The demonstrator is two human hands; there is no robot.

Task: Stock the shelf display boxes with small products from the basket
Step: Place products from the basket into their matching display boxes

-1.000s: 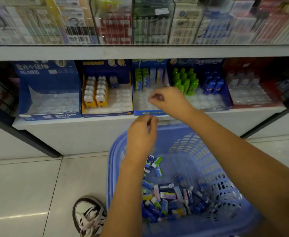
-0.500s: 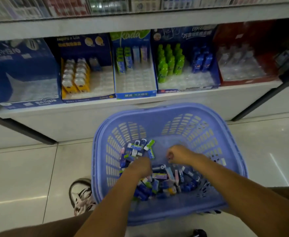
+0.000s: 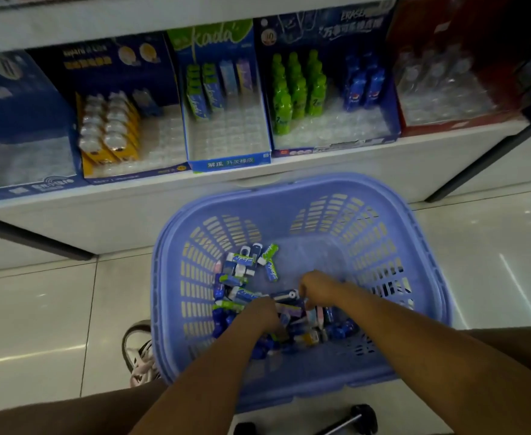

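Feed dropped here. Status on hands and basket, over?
Left hand and right hand both down in the lilac slotted plastic basket, among small blue and green product packs; grips unclear. Blue-green Kada display box mostly unfilled. Nothing blocking.

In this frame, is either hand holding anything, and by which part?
Cannot tell. The left hand and right hand are both down among the small products in the basket, and any grip is hidden beneath them.

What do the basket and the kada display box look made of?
Basket: moulded plastic, matte lilac-blue, by its slotted walls and rounded rim. Kada display box: printed cardboard, probably, by its thin flat walls; its insert looks like clear formed plastic, gridded with pockets.
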